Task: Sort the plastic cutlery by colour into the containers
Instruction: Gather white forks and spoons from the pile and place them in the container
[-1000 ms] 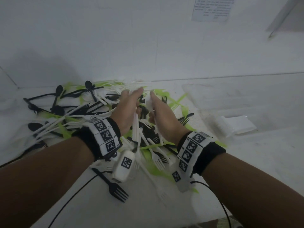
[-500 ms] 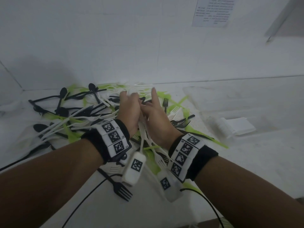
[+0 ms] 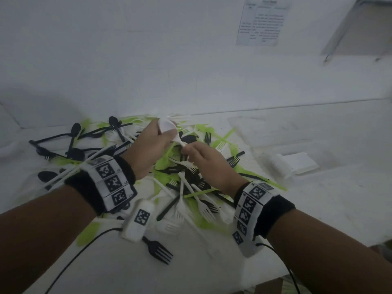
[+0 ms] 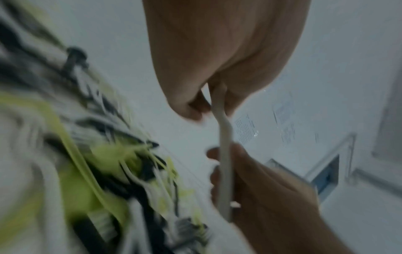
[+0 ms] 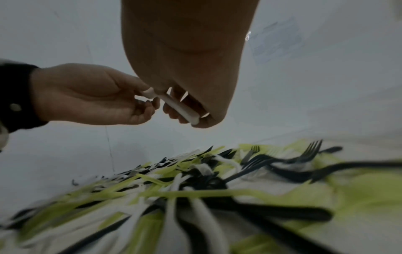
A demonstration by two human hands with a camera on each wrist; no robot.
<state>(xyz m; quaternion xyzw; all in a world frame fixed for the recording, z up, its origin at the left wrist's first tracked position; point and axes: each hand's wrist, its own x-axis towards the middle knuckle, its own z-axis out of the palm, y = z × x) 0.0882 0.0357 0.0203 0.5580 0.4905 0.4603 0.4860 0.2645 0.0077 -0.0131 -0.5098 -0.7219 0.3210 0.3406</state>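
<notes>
A heap of white, black and lime-green plastic cutlery (image 3: pixel 186 183) covers the white table. Above it, both hands hold one white spoon (image 3: pixel 167 129). My left hand (image 3: pixel 152 145) pinches its bowl end, and my right hand (image 3: pixel 203 160) has its fingers curled round the handle. The white handle (image 4: pixel 225 154) runs from my left fingers down into my right hand in the left wrist view. In the right wrist view the handle (image 5: pixel 180 107) lies in my curled right fingers, with the left hand (image 5: pixel 93 96) beside it.
A clear plastic container (image 3: pixel 297 141) stands on the right, with a white lidded box (image 3: pixel 292 164) in it. A lone black fork (image 3: pixel 159 251) lies near the table's front edge. Black cables (image 3: pixel 80 251) trail from my wristbands. A printed sheet (image 3: pixel 263 22) hangs on the wall.
Both hands have risen out of the heap with a white spoon held between them. They were pressed together down in the cutlery before.
</notes>
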